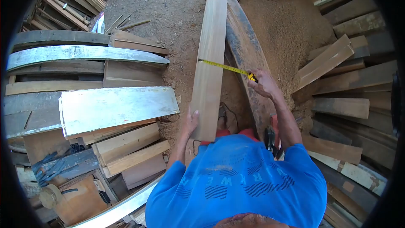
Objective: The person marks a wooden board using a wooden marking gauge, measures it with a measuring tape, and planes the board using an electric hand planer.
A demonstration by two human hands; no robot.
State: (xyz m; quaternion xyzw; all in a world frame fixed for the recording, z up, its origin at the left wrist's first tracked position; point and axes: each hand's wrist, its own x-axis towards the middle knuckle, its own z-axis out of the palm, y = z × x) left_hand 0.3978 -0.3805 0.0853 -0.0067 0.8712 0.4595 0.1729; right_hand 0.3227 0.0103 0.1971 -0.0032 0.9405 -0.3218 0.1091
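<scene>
A long pale wooden board (211, 38) runs away from my body, its far end against a worn, sawdust-covered beam (249, 42). My left hand (192, 121) is closed on the board's left edge near its close end, thumb on top; its fingers underneath are hidden. To the right of the board, my right hand (265, 85) grips a yellow and black tape measure (252, 77). The yellow tape blade (223, 66) is pulled out across the board's width, with its tip near the left edge.
Stacked planks (130, 143) and a white-painted board (120, 107) lie on the left. More planks (341, 107) are piled on the right. Sawdust (291, 29) is heaped beyond the beam. A black object (270, 137), perhaps a power tool, sits near my right hip.
</scene>
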